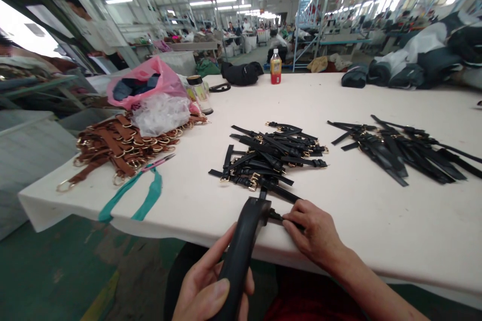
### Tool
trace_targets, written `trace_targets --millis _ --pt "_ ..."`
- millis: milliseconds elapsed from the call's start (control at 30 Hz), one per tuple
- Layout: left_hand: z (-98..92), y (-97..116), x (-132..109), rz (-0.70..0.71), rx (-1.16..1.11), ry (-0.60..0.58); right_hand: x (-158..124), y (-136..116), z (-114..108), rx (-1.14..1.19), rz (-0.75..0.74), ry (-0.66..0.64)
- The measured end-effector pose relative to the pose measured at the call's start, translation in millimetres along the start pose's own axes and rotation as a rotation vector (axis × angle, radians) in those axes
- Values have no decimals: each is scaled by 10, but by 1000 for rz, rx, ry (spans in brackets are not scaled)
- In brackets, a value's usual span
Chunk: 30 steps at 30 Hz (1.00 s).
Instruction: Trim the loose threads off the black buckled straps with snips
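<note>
My left hand (205, 286) is wrapped round the handle of a black hand tool (244, 241) whose tip points at the table's front edge. My right hand (312, 230) rests on the white table (339, 210), fingers pressed together on a thin black strap (280, 216) that runs to the tool's tip. Just beyond lies a heap of black straps with gold buckles (269, 155). A second pile of black straps (399, 150) lies to the right.
Brown straps with gold rings (116, 148) are heaped at the left, under a pink bag (145, 83) and clear plastic. Teal ribbon (146, 198) hangs over the edge. A drink bottle (275, 66), a jar (199, 93) and dark fabric rolls (414, 67) stand farther back.
</note>
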<state>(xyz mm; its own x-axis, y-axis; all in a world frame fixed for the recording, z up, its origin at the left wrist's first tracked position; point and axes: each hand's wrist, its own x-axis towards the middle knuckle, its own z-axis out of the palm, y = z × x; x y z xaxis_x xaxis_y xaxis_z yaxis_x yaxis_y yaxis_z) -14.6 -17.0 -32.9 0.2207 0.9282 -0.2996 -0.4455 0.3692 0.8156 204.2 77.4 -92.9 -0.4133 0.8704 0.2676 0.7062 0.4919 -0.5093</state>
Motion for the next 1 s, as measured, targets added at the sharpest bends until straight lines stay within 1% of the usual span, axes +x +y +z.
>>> trace_targets --millis 500,667,867,1000 --pt "-45 28 -35 -42 28 17 -16 6 -3 -1 -9 -4" --pt "-32 13 62 -53 80 14 -21 7 4 2 -9 -4" --pt "49 59 234 8 106 66 -26 2 1 -18 -35 2" --pt "36 87 214 64 95 84 -32 12 7 -2 -32 10"
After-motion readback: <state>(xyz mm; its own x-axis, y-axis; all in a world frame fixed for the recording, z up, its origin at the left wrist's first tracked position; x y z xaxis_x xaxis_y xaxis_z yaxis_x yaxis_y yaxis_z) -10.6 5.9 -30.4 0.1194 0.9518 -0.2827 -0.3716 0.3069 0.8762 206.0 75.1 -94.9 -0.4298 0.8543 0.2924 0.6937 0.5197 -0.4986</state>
